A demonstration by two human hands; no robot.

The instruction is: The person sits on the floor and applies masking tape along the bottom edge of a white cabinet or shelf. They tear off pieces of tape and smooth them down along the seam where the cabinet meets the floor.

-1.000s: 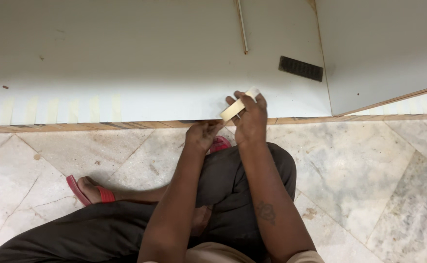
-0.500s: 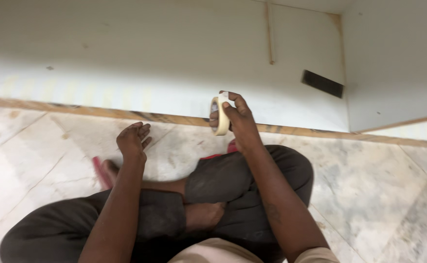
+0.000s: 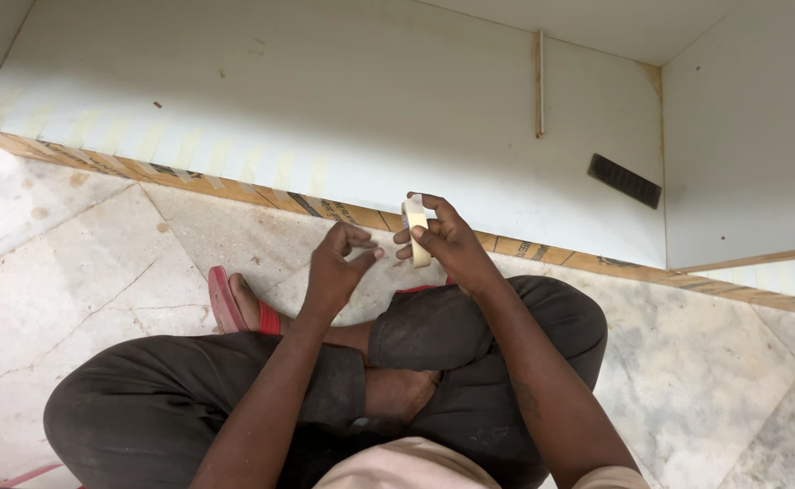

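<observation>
the right hand (image 3: 447,243) grips a tape roll (image 3: 414,231) standing on edge, just above the knees. the left hand (image 3: 338,267) is close beside it, fingers pinched together, holding nothing i can see.

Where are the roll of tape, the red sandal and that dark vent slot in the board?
roll of tape (image 3: 414,228), head view, on its pale outer side.
red sandal (image 3: 226,300), head view, on its sole edge.
dark vent slot (image 3: 625,180), head view, on its middle.

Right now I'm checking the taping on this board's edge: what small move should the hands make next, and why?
Probably the left hand should pinch the tape's free end: the right hand holds the masking tape roll upright, and the left fingers are apart from it, empty. The white board already carries tape strips.
</observation>
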